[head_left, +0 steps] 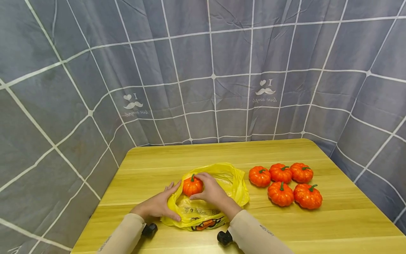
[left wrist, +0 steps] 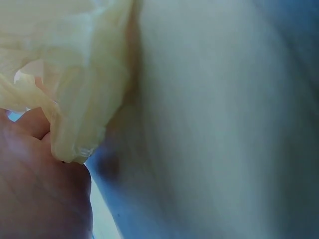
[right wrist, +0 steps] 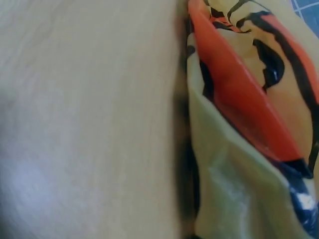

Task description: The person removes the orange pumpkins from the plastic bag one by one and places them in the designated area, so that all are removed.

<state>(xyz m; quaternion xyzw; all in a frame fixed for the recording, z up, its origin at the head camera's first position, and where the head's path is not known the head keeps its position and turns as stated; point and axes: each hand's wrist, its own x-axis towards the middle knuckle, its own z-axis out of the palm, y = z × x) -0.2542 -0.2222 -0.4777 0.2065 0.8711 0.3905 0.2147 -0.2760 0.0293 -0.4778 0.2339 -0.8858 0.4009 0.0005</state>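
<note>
A yellow plastic bag (head_left: 238, 190) lies on the table with its mouth spread open upward. Inside the bag's left part, my right hand (head_left: 210, 190) grips a small orange pumpkin (head_left: 189, 187) with a green stem, fingers at its far side and thumb at its near side. My left hand (head_left: 160, 204) rests against the bag's left edge, its fingers extended and thumb spread. In the left wrist view, that hand (left wrist: 42, 184) appears beside a fold of the bag (left wrist: 82, 99). The right wrist view shows the bag's printed side (right wrist: 239, 94), neither hand nor pumpkin.
Several orange pumpkins (head_left: 280, 194) with green stems stand close together on the table, to the right of the bag. The wooden table (head_left: 152, 158) has rounded far corners. A grey curtain (head_left: 196, 91) with white grid lines hangs behind it and at both sides.
</note>
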